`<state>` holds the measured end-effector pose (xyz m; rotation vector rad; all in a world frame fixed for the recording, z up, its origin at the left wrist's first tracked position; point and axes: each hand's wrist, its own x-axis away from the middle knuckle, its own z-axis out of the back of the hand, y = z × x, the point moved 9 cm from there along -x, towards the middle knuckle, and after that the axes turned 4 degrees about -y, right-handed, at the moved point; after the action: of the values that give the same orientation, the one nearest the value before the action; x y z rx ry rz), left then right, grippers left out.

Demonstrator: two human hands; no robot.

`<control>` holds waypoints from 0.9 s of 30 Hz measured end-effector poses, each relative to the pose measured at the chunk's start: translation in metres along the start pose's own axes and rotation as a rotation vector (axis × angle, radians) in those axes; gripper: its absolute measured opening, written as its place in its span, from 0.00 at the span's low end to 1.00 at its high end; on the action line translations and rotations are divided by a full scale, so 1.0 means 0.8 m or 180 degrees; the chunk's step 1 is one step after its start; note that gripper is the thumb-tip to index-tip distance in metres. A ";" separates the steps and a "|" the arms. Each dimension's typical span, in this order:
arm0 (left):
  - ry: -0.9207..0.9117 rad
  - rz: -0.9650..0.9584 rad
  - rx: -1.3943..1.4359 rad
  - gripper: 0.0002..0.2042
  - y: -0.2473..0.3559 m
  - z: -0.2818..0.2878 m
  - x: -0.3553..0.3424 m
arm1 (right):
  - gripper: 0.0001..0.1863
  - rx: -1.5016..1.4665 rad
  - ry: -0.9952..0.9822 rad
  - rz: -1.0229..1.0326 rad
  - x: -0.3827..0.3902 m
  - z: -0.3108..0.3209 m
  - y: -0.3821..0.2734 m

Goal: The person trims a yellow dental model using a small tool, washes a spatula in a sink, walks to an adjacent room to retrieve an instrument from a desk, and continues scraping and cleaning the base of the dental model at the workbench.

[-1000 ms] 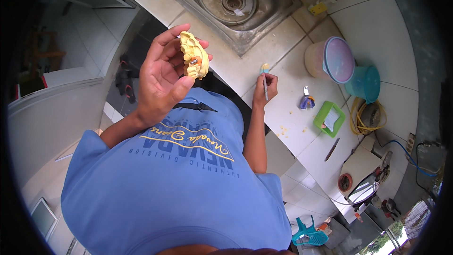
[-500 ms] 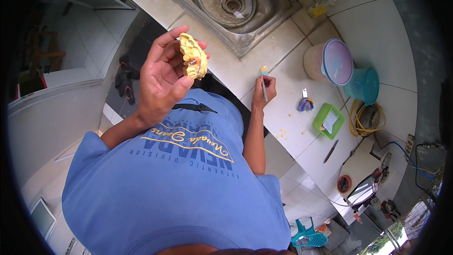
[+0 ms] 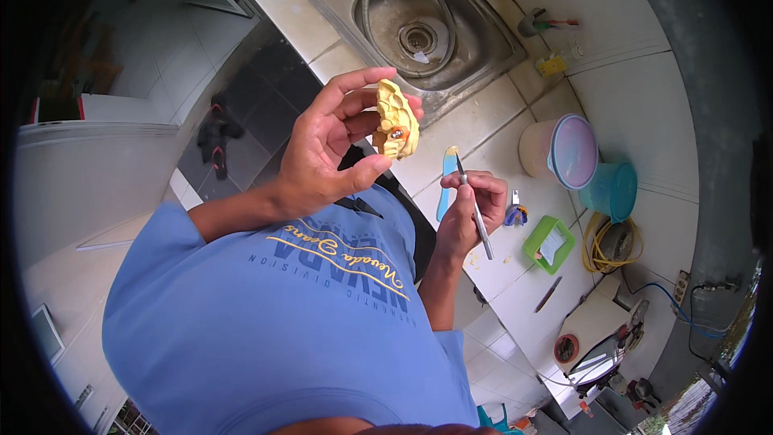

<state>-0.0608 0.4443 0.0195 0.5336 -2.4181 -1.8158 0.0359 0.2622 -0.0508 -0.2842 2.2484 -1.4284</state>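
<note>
cast (image 3: 392, 113): held aloft, clamped between the thumb and fingertips of the left hand (image 3: 326, 145); palm faces right, forearm angled up from the lower left. right hand (image 3: 473, 205): apart from the left, fingers closed around the tool (image 3: 484, 232), its dark tip pointing away. spatula (image 3: 447, 185): on the counter (image 3: 499, 117), just left of the right hand. sink (image 3: 487, 32): beyond.

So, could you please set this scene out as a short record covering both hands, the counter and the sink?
Left hand: gripping a yellow tooth model
Right hand: holding a thin metal tool, pointed end upward in the picture
Near right hand: blue spatula with yellow material at one end
Counter: green tray, purple-lidded tub, teal tub
Sink: metal, hose curled inside
</note>
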 end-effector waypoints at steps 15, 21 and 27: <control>-0.0186 -0.0830 -0.0368 0.36 0.034 -0.009 0.008 | 0.14 0.0848 -0.0808 0.1366 -0.012 -0.122 -0.112; -0.0159 -0.1027 -0.0527 0.35 0.039 -0.004 0.010 | 0.15 0.1089 -0.0874 0.1382 -0.013 -0.129 -0.110; -0.0127 -0.1064 -0.0596 0.35 0.038 0.000 0.010 | 0.16 0.1211 -0.0862 0.1400 -0.013 -0.134 -0.108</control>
<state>-0.0757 0.4489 0.0473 0.9366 -2.2566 -2.1692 -0.0125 0.3143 0.0675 0.1290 1.6509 -1.4337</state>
